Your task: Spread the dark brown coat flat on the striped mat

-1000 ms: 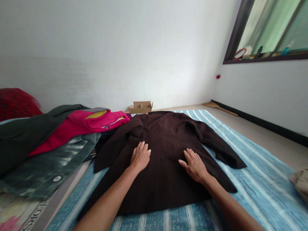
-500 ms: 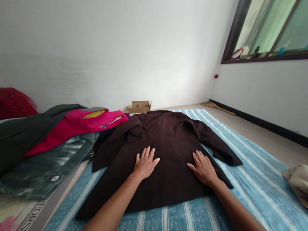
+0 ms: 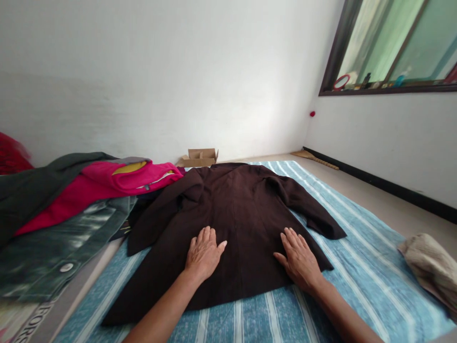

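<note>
A dark brown coat (image 3: 246, 209) lies spread out with its back facing up, its collar end away from me and its hem toward me. Its two sleeves reach out to the sides. My left hand (image 3: 205, 252) rests flat on the lower left of the coat, fingers stretched out. On the lower right part, my right hand (image 3: 298, 257) also lies flat, with the thumb apart from the fingers. Neither hand grips the cloth. Under the coat is a blue and white striped sheet (image 3: 357, 267).
At the left lies a pile of clothes: a pink garment (image 3: 85, 190), a dark grey one (image 3: 46, 186) and green denim (image 3: 67, 243) with a button. Behind the coat stands an open cardboard box (image 3: 200, 158). A beige cloth (image 3: 428, 262) lies at the right edge.
Both hands have slid slightly toward me over the coat, still flat. The view has turned a little to the right, bringing more of the beige cloth into sight.
</note>
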The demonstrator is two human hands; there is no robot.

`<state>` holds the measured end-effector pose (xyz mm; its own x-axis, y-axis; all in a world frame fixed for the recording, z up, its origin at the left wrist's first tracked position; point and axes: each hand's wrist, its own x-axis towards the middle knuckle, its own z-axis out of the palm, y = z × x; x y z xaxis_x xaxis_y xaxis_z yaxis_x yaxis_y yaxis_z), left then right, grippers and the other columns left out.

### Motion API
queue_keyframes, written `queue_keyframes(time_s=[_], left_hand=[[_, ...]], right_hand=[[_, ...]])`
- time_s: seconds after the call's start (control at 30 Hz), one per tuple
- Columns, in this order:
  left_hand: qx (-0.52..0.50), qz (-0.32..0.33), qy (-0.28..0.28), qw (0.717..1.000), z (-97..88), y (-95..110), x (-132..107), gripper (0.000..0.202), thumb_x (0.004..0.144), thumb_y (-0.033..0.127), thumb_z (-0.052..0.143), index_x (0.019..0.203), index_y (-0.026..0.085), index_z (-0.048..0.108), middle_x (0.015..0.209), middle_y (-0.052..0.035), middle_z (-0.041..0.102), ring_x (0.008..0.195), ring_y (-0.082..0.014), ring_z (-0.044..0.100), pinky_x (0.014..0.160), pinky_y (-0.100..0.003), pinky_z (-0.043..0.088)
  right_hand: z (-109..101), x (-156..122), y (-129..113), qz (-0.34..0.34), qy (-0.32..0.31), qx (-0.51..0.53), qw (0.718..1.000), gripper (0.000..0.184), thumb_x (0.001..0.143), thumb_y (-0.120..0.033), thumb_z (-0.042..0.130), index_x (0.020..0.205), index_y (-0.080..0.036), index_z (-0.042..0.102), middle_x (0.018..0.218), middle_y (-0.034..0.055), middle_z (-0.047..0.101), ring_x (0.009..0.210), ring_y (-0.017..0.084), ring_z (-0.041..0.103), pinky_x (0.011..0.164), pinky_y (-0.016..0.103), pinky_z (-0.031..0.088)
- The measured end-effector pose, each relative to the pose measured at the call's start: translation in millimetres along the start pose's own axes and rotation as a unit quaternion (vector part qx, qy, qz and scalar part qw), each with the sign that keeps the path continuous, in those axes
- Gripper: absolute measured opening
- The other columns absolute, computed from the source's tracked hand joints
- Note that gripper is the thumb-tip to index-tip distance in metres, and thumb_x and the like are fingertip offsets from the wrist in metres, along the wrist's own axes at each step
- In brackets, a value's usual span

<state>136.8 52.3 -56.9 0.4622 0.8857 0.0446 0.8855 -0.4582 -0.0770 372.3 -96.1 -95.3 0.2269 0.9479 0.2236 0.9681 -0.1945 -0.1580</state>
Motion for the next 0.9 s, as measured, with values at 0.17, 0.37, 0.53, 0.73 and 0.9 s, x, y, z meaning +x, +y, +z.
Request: queue_keyframes(time_s=[0.17,0.37,0.53,0.73,0.9], left_hand=[[-0.001,0.010,0.016,1.000,2.0,-7.7,-3.5,0.063,0.088,0.049,0.029,0.132,0.005,0.041,0.140,-0.0195,0.038,0.128,-0.0302,0.035,0.100,-0.043,0.029],[-0.006,-0.001,0.001,1.000,2.3,-11.0,-11.4,0.063,0.087,0.048,0.031,0.133,0.005,0.040,0.142,-0.0186,0.034,0.131,-0.0289,0.031,0.102,-0.048,0.028],[-0.023,0.028,0.039,0.999,-13.8,10.2,-19.9,0.050,0.087,0.034,0.037,0.127,0.006,0.046,0.141,-0.0201,0.036,0.131,-0.0301,0.030,0.103,-0.049,0.026],[-0.161,0.269,-0.036,0.949,-34.1,71.4,-47.3,0.053,0.080,0.041,0.051,0.127,0.019,0.045,0.144,-0.0120,0.034,0.135,-0.0265,0.025,0.108,-0.045,0.023],[-0.155,0.324,-0.061,0.931,-30.3,115.7,-62.6,0.042,0.079,0.030,0.051,0.118,0.016,0.049,0.136,-0.0176,0.043,0.128,-0.0317,0.035,0.102,-0.050,0.029]], right_hand=[[-11.9,-15.7,6.6,-0.019,-0.016,0.038,0.999,0.059,0.089,-0.051,0.037,0.131,-0.011,0.047,0.139,0.0149,0.040,0.131,0.025,0.032,0.109,0.045,0.024],[-36.9,-33.8,32.6,-0.035,-0.037,0.083,0.995,0.052,0.081,-0.024,0.043,0.132,-0.015,0.045,0.140,0.0106,0.040,0.132,0.023,0.031,0.110,0.046,0.023],[-48.5,-44.1,59.8,-0.015,-0.051,0.074,0.996,0.078,0.057,-0.004,0.039,0.135,-0.016,0.042,0.142,0.0089,0.036,0.133,0.022,0.028,0.109,0.043,0.025],[-42.7,-49.3,71.4,0.027,-0.054,0.098,0.993,0.080,0.056,-0.004,0.038,0.134,-0.020,0.043,0.142,0.0074,0.036,0.128,0.022,0.037,0.105,0.040,0.033],[-37.9,-40.0,76.9,0.015,-0.001,0.147,0.989,0.066,0.063,-0.009,0.039,0.128,-0.020,0.049,0.132,0.0057,0.049,0.120,0.020,0.047,0.102,0.035,0.038]])
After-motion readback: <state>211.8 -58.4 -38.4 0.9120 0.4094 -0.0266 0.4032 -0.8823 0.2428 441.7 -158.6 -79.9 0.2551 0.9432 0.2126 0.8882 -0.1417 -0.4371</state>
